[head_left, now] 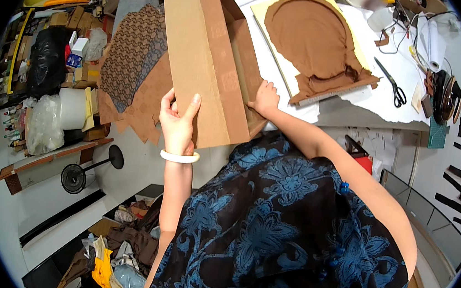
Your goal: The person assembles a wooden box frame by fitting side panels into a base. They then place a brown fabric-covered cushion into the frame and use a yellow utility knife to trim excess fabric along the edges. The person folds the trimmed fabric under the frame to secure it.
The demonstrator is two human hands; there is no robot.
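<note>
A long cardboard box (200, 58), tan on one side and brown patterned on the other, stands tilted between my hands with its open side toward the right. My left hand (180, 114) grips its near left edge, thumb on the tan face and fingers curled behind. On the other side my right hand (265, 98) closes over the lower right edge of the box. To the right lies a piece of brown fabric (310, 38) with a round raised ring, on a yellow sheet (260, 15) over a board.
Black scissors (391, 84) rest on white paper at the right, near a dark iron (447, 98). Patterned brown material (130, 56) covers the table's left part. A fan (74, 178) stands lower left, beside shelves of bags and boxes. Piled cloth (120, 255) lies below.
</note>
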